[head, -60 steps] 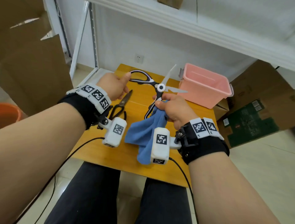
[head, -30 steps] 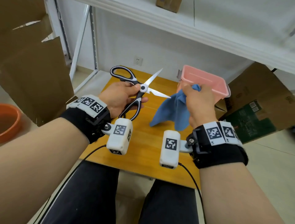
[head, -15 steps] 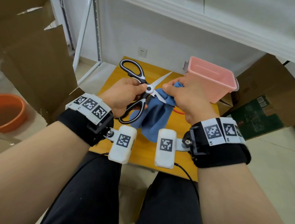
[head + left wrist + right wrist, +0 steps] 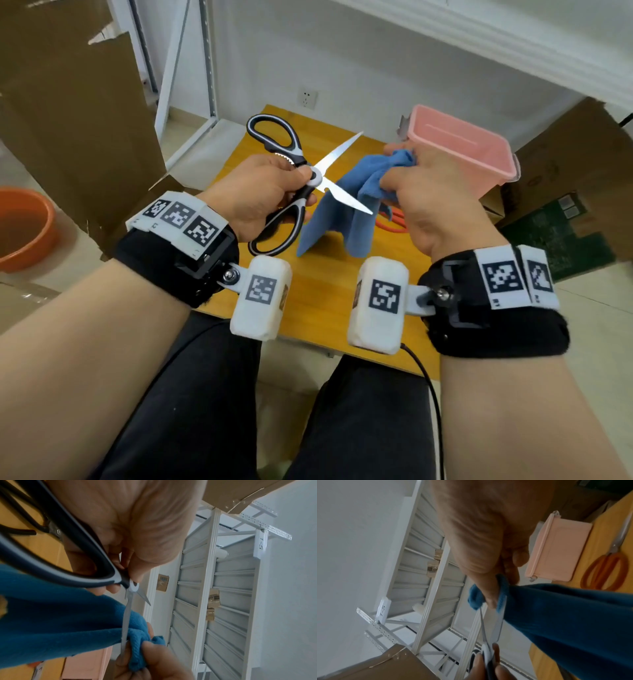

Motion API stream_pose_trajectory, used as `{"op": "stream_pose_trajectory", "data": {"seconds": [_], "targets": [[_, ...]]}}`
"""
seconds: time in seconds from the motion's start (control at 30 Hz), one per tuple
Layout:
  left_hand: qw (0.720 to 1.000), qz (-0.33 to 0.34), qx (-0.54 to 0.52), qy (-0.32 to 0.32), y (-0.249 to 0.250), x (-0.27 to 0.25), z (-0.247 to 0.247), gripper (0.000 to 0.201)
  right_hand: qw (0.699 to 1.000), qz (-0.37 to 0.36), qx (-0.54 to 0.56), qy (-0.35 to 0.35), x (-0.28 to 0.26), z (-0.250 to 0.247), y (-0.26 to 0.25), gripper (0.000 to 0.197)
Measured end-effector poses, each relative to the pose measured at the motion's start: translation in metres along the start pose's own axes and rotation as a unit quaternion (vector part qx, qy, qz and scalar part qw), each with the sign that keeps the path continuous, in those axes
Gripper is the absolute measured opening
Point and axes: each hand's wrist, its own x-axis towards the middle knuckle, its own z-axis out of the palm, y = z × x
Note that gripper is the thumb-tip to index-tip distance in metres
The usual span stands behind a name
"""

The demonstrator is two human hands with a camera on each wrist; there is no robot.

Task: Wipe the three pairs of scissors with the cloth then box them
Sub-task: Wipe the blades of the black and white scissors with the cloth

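Scissors (image 4: 301, 178), blades spread, are gripped near the pivot by the left hand (image 4: 253, 192) above the counter (image 4: 318, 291), exposing each blade; the right hand (image 4: 431, 192) clutches the bunched cloth (image 4: 346, 205) beside the pink box (image 4: 479, 161).

White wall (image 4: 359, 61) with a socket (image 4: 307, 98) at the far side, white metal shelving (image 4: 178, 78) and brown cardboard (image 4: 68, 102) left, pale tiled floor (image 4: 596, 329), orange basin (image 4: 24, 226) near left, cardboard boxes (image 4: 575, 147) right.
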Motion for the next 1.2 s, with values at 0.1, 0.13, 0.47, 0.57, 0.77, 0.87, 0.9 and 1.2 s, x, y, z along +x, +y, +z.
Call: {"op": "stream_pose_trajectory", "data": {"seconds": [0.1,0.13,0.47,0.57,0.77,0.87,0.9,1.2], "targets": [[1.000,0.005,-0.005,0.005,0.002,-0.004,-0.001,0.018,0.995,-0.068,-0.063,0.030,-0.002,0.001,0.005,0.031],[1.000,0.006,-0.007,0.009,0.003,-0.005,-0.002,0.017,0.993,-0.088,-0.067,0.041,-0.003,0.001,0.006,0.031],[0.998,0.003,0.055,0.018,0.000,-0.026,0.003,0.020,0.996,-0.064,-0.063,-0.016,-0.026,0.011,0.017,0.034],[0.997,0.001,0.073,0.029,0.001,-0.027,0.003,0.018,0.996,-0.036,-0.068,-0.044,-0.027,0.017,0.013,0.021],[0.995,0.016,0.095,0.039,0.005,-0.031,0.002,0.017,0.990,-0.045,-0.102,-0.082,-0.031,0.023,0.009,0.003],[0.994,0.019,0.094,0.046,0.005,-0.031,0.001,0.017,0.990,-0.042,-0.103,-0.082,-0.032,0.023,0.009,0.006],[0.994,0.017,0.097,0.049,0.004,-0.032,0.001,0.017,0.990,-0.042,-0.102,-0.084,-0.032,0.023,0.009,0.008],[0.991,0.032,0.123,0.052,0.003,-0.035,0.007,0.014,0.987,-0.033,-0.118,-0.106,-0.032,0.026,0.012,0.017]]}}
